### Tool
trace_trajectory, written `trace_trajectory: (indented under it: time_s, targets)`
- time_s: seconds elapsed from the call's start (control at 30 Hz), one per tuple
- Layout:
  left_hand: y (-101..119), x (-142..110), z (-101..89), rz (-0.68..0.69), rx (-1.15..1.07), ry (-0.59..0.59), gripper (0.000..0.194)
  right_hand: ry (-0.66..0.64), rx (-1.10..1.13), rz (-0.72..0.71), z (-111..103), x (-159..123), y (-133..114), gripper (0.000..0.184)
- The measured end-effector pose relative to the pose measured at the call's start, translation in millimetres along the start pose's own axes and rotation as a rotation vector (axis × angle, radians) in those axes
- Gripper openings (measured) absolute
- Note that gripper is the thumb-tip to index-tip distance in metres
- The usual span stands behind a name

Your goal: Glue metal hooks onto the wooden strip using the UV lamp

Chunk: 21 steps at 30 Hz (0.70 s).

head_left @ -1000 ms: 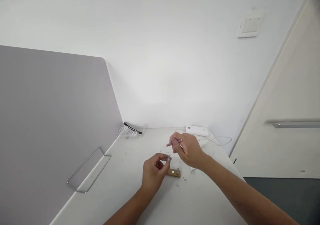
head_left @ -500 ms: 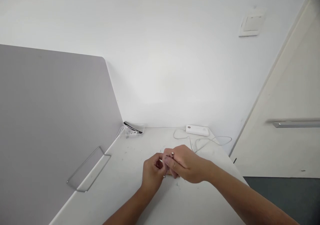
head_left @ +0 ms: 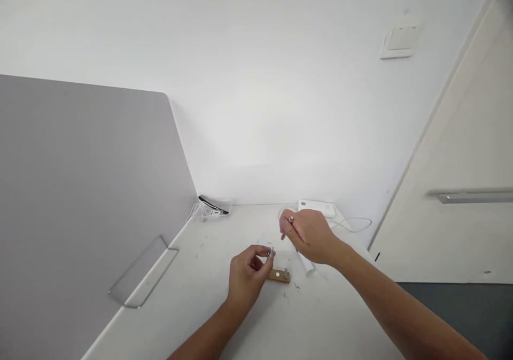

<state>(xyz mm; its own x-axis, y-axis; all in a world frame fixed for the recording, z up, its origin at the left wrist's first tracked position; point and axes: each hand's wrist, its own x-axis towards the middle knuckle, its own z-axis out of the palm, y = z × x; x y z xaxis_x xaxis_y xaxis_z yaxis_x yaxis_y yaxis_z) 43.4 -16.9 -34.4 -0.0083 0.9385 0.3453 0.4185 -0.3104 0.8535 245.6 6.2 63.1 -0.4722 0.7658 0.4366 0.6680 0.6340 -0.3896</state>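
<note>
Low over the white table, my left hand (head_left: 247, 275) pinches a small pale grey upright piece (head_left: 272, 252) between thumb and fingertips. Just right of those fingers lies a short brown wooden strip (head_left: 279, 275) with a white dot, and another small grey piece (head_left: 286, 273) stands on its right end. My right hand (head_left: 306, 233) is raised above and to the right of the strip, closed in a fist around a slim rod whose shiny end (head_left: 291, 219) pokes out beside the thumb. The rest of the rod is hidden in the hand. Grey smudges show on the fingertips.
A white tube-like thing (head_left: 306, 264) lies under my right hand. Behind it are a white power bank (head_left: 316, 208) and a cable (head_left: 356, 222). A clear tray (head_left: 216, 209) holds small items at the back left. A grey panel (head_left: 88, 189) with a wire bracket (head_left: 143, 272) borders the left.
My right hand came down to the left hand's fingertips with the slim rod, then lifted back up and right. The left hand has stayed in place with the grey piece.
</note>
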Motion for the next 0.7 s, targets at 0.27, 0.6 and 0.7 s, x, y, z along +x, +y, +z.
trace_trajectory:
  time_s: [0.27,0.6,0.7]
  targets:
    - [1.3,0.0,-1.8,0.025,0.035,-0.014,0.015,-0.214,0.360,-0.016,2.5,-4.6,-29.1,0.052]
    - [0.0,-1.3,-0.1,-0.005,-0.008,-0.011,0.022,0.059,0.154,0.033,15.3,-0.3,-5.6,0.034]
    - [0.9,-1.4,-0.2,-0.001,-0.004,-0.002,0.023,0.021,0.142,0.046,9.4,-0.3,-0.7,0.040]
